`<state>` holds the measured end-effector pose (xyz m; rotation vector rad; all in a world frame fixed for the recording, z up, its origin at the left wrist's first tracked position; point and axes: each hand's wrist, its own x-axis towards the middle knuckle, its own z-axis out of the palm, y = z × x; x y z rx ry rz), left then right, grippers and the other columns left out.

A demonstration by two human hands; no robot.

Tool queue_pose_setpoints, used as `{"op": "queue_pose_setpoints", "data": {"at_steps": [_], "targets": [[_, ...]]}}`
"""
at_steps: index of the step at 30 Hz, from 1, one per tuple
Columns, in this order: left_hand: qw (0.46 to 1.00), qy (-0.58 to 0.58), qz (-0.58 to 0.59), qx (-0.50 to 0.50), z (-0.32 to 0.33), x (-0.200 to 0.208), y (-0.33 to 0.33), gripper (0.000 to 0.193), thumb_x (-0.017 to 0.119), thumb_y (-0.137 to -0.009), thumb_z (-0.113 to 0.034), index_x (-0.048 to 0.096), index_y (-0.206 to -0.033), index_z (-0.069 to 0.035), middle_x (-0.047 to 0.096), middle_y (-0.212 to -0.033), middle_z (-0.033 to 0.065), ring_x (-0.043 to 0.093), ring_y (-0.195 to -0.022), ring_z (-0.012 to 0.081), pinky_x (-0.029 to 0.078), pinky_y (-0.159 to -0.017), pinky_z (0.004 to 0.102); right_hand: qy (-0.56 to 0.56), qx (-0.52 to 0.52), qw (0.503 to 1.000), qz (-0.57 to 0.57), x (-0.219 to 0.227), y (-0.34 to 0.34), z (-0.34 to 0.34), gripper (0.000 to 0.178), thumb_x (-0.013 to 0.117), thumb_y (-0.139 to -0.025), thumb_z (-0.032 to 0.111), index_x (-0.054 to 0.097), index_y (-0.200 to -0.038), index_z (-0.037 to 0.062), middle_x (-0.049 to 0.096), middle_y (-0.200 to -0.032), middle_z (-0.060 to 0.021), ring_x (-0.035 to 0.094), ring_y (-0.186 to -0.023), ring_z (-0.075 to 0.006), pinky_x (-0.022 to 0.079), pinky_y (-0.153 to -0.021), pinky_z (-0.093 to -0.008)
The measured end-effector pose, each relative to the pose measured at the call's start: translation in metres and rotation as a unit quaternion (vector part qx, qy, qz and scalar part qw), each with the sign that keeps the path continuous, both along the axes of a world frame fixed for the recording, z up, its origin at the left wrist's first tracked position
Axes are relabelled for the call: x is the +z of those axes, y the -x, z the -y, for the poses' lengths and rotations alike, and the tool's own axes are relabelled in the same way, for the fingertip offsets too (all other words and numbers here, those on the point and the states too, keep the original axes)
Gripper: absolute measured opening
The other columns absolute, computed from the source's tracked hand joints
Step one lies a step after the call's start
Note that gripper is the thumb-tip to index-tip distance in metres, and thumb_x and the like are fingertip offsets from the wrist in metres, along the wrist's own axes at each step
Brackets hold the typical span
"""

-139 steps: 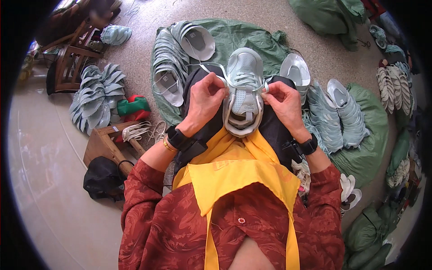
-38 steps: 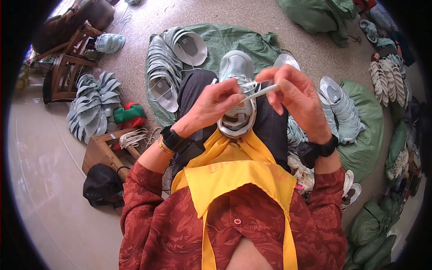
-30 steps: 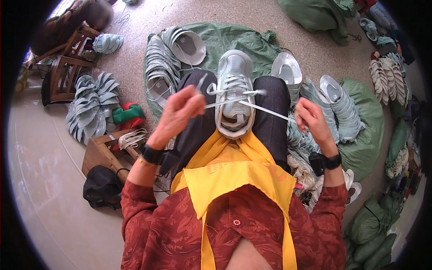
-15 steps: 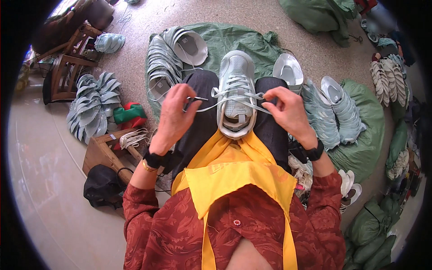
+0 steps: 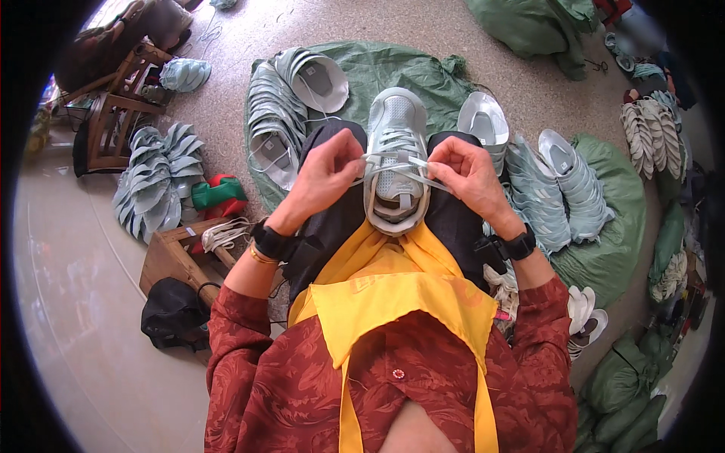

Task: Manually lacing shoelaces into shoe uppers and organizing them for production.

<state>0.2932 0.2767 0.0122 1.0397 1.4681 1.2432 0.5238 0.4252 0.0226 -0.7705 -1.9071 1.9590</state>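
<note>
A pale grey-green sneaker [image 5: 396, 124] rests between my knees, its toe pointing away and its heel toward my yellow apron [image 5: 400, 294]. Light laces [image 5: 400, 167] run criss-cross over its tongue. At the shoe's left side, my left hand [image 5: 330, 172] is closed in a pinch on a lace. My right hand [image 5: 470, 172] pinches a lace at the right side, thumb and finger together. Both hands hover just above the lacing, and the lace ends cross between them.
Stacked shoe uppers [image 5: 276, 106] lie on a green sack [image 5: 370, 60] beyond my left knee. More uppers [image 5: 555, 189] stand at right on another sack [image 5: 612, 249]. At left are a wooden stool [image 5: 177, 253], a black bag [image 5: 175, 313] and a pile of grey-blue pieces [image 5: 155, 177].
Both hands have moved inward over the shoe, the left one to the right and the right one slightly left. The lace ends now meet closer above the tongue.
</note>
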Motion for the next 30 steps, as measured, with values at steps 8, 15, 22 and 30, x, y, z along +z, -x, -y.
{"op": "queue_pose_setpoints", "data": {"at_steps": [8,15,22,30], "targets": [[0.982,0.080,-0.151,-0.078,0.002,0.018,0.021,0.013,0.068,-0.090,-0.005,0.056,-0.095,-0.004,0.046,-0.081,-0.0034,0.044,-0.074,0.0033,0.039,-0.062,0.0217,0.084,-0.046,0.995,-0.023,0.002,-0.002,-0.010,0.011,0.068,-0.095,0.011,0.065,-0.104,0.0045,0.073,-0.089,-0.0026,0.050,-0.060,-0.0004,0.040,-0.052,-0.0165],[0.952,-0.041,-0.295,-0.068,0.001,-0.001,0.004,0.014,0.070,-0.084,-0.002,0.056,-0.089,0.000,0.051,-0.080,0.0055,0.051,-0.069,0.0152,0.044,-0.063,0.0294,0.103,-0.057,0.993,-0.031,-0.006,-0.004,-0.012,0.013,0.069,-0.096,0.013,0.065,-0.104,0.0041,0.072,-0.088,-0.0029,0.050,-0.060,-0.0014,0.041,-0.053,-0.0169],[0.995,0.074,-0.002,-0.070,-0.001,0.002,0.019,0.009,0.064,-0.095,-0.004,0.056,-0.094,-0.004,0.050,-0.086,-0.0059,0.046,-0.076,0.0023,0.041,-0.066,0.0196,0.091,-0.068,0.993,-0.024,-0.013,-0.010,-0.015,0.013,0.068,-0.096,0.013,0.066,-0.104,0.0035,0.071,-0.086,-0.0027,0.051,-0.060,-0.0021,0.041,-0.054,-0.0173],[0.938,-0.065,-0.340,-0.020,-0.005,0.012,0.017,0.016,0.069,-0.088,-0.004,0.054,-0.090,-0.002,0.048,-0.077,0.0017,0.045,-0.067,0.0085,0.040,-0.061,0.0258,0.093,-0.076,0.993,-0.013,-0.017,-0.014,-0.014,0.012,0.068,-0.096,0.012,0.066,-0.104,0.0031,0.071,-0.086,-0.0036,0.051,-0.060,-0.0023,0.042,-0.054,-0.0172]]}}
